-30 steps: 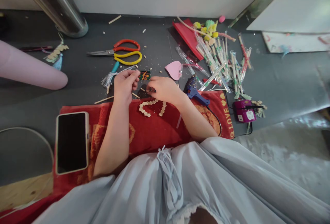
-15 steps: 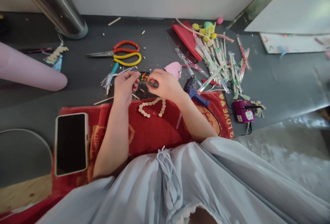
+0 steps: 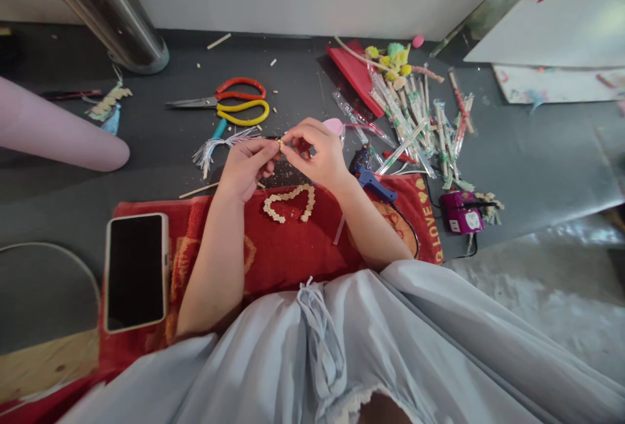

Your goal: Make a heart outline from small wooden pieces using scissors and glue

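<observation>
Small pale bead piece point(image 3: 280, 144) pinched between fingertips of left hand point(image 3: 247, 167) and right hand point(image 3: 317, 154), both closed on it, held above table edge. Just below, heart outline of beads point(image 3: 289, 201) lies on red towel point(image 3: 273, 248). Phone point(image 3: 135, 271) left; scissors point(image 3: 229, 101) beyond; blue glue gun point(image 3: 367, 173) right.

A tiny pale wooden bit point(image 3: 280, 144) is pinched between the fingertips of the left hand point(image 3: 247, 167) and the right hand point(image 3: 315, 154), raised just beyond the far edge of the red towel point(image 3: 273, 254). On that towel, just below the hands, lies a heart outline of small pale pieces point(image 3: 290, 202), flat
</observation>
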`<move>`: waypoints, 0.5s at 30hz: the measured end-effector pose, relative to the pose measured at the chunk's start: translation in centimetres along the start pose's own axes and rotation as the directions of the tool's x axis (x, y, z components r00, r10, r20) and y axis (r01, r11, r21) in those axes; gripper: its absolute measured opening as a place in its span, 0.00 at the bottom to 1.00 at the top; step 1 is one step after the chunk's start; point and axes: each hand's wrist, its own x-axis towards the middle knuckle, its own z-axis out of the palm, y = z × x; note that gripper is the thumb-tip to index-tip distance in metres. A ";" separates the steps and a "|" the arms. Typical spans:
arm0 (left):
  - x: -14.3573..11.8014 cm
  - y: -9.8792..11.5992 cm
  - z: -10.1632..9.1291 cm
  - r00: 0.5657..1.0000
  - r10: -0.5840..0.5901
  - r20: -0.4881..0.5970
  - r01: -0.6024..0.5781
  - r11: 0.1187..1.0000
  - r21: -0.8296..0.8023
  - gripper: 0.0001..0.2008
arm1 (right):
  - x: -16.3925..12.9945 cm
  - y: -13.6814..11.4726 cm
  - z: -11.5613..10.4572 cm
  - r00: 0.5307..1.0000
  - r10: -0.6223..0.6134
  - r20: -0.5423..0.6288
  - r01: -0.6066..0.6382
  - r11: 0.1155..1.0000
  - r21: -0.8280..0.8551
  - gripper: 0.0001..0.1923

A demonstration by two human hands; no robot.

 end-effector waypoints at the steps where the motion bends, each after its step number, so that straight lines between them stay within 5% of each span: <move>1: 0.0 0.0 -0.1 1.000 0.007 -0.002 -0.007 1.000 -0.009 0.09 | 0.0 0.0 0.0 1.000 -0.008 0.004 0.008 1.000 0.010 0.11; 15: 0.1 -0.1 0.0 0.999 0.029 -0.015 -0.030 1.000 -0.004 0.12 | 0.1 1.0 0.0 0.995 -0.085 0.047 0.081 0.993 0.086 0.15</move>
